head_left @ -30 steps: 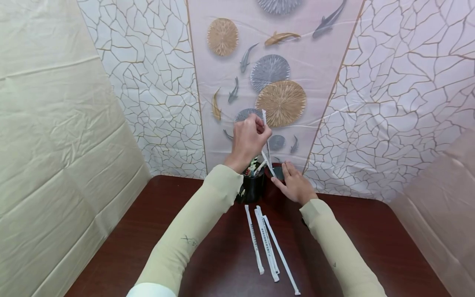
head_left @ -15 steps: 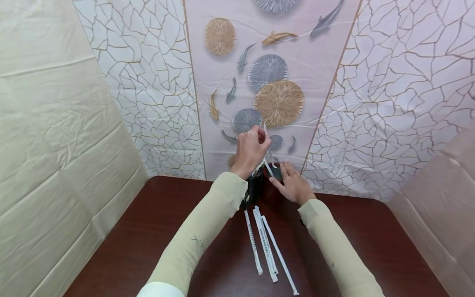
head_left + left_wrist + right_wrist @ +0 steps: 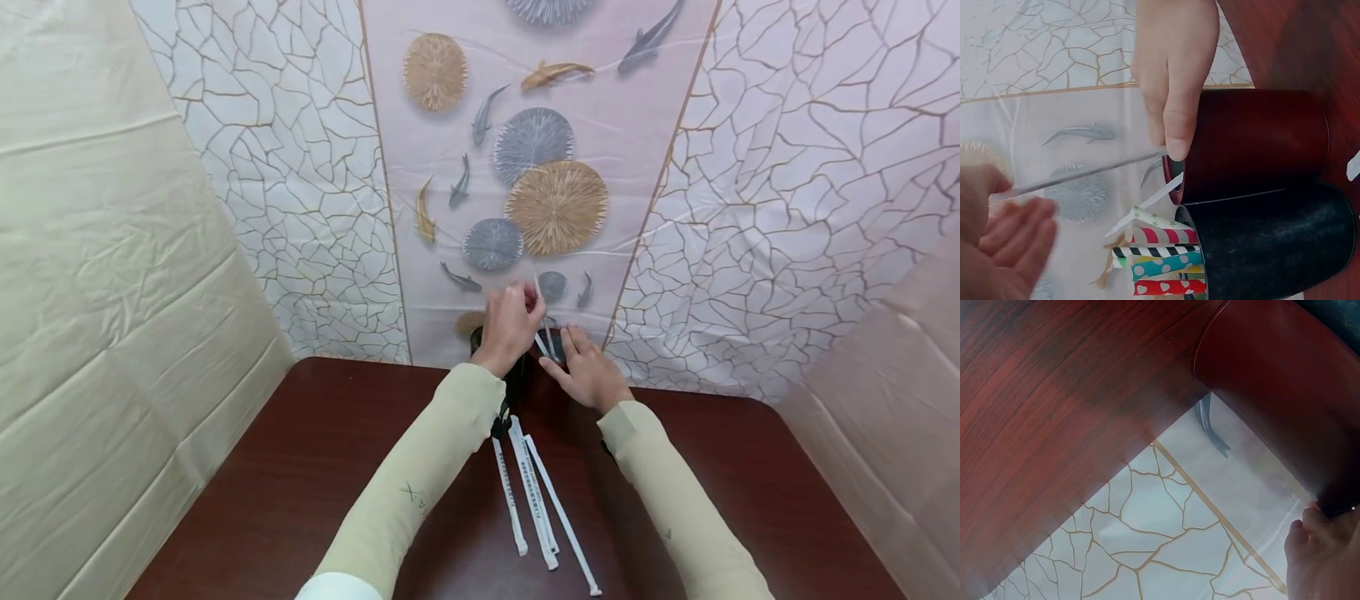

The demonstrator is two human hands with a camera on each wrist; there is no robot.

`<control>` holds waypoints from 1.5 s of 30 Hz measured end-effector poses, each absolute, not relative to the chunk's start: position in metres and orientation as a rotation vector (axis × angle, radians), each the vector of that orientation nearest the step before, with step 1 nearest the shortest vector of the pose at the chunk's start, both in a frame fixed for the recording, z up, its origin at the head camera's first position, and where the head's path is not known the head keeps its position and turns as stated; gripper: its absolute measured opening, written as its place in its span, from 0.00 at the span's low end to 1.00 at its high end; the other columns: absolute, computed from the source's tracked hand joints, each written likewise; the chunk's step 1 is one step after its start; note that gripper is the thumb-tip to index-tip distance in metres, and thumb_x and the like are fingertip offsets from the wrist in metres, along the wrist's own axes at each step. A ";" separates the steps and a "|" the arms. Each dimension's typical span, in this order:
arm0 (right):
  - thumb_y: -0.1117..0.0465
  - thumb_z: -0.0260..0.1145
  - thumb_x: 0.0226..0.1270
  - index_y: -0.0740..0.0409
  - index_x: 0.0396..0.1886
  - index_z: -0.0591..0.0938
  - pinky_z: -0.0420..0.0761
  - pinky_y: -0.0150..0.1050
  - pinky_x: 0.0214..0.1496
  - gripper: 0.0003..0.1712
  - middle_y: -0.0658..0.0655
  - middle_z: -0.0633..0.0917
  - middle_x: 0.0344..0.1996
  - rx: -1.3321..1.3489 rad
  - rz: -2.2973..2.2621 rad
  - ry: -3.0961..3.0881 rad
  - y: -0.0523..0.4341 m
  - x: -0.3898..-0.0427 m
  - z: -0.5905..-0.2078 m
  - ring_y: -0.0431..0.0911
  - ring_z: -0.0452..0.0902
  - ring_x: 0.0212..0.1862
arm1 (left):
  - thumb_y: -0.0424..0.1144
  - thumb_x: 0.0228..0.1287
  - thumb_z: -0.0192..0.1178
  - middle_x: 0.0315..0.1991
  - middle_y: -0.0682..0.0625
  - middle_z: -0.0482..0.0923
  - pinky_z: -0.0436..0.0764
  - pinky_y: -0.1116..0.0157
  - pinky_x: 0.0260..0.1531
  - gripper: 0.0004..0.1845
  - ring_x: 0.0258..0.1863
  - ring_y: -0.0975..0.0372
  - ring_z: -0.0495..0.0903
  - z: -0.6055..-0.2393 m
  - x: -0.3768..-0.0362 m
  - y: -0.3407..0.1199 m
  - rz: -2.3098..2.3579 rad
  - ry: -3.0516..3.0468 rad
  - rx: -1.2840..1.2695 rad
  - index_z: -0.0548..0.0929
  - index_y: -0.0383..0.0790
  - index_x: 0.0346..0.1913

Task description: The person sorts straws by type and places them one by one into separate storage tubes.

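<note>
My left hand pinches a thin clear straw above two cups at the table's back edge. In the left wrist view the straw slants from my left hand to the mouth of the dark red cup. A white strip sticks out of that cup. My right hand holds the red cup, one fingertip at the rim. Beside it, the black cup holds several patterned straws.
Three paper-wrapped straws lie on the dark wooden table between my forearms. A wall sheet with fish and round patterns stands right behind the cups. Cream sheets close off the left side.
My left hand has come down with the clear straw, bringing its lower end to the red cup's mouth. The right hand has stayed on the red cup.
</note>
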State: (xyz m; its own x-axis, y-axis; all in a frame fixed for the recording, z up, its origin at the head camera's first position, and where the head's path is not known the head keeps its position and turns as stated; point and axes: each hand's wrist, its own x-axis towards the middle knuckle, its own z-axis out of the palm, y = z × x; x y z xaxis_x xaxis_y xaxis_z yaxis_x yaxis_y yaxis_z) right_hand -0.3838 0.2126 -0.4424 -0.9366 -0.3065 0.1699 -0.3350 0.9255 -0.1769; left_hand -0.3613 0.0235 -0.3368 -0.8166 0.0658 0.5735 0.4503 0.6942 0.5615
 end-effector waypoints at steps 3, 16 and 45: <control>0.25 0.39 0.81 0.68 0.86 0.50 0.63 0.64 0.82 0.56 0.69 0.49 0.86 0.494 0.300 -2.949 0.211 -0.384 -0.442 0.66 0.49 0.85 | 0.45 0.73 0.66 0.38 0.47 0.88 0.84 0.59 0.48 0.12 0.40 0.55 0.87 -0.337 -0.360 0.023 -0.956 -2.469 -0.387 0.86 0.37 0.44; 0.24 0.37 0.80 0.67 0.86 0.48 0.62 0.66 0.81 0.58 0.69 0.48 0.86 0.486 0.294 -2.954 0.212 -0.387 -0.441 0.67 0.48 0.85 | 0.45 0.71 0.68 0.41 0.46 0.91 0.88 0.59 0.50 0.16 0.44 0.54 0.90 -0.304 -0.345 0.000 -0.926 -2.449 -0.393 0.88 0.33 0.47; 0.25 0.39 0.81 0.67 0.86 0.48 0.59 0.64 0.83 0.57 0.68 0.47 0.86 0.492 0.306 -2.955 0.212 -0.385 -0.443 0.64 0.44 0.87 | 0.51 0.71 0.69 0.31 0.47 0.76 0.76 0.60 0.34 0.20 0.29 0.56 0.76 -0.342 -0.311 -0.050 -0.484 -3.088 -0.471 0.76 0.41 0.29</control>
State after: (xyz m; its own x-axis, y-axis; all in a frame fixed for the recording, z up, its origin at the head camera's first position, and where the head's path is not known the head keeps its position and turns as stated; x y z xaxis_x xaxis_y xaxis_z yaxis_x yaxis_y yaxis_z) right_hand -0.3852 0.2120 -0.4432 -0.9384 -0.3059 0.1609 -0.3324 0.9264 -0.1770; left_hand -0.3113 -0.0498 -0.3416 -0.9554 0.2942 0.0265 0.2882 0.9086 0.3023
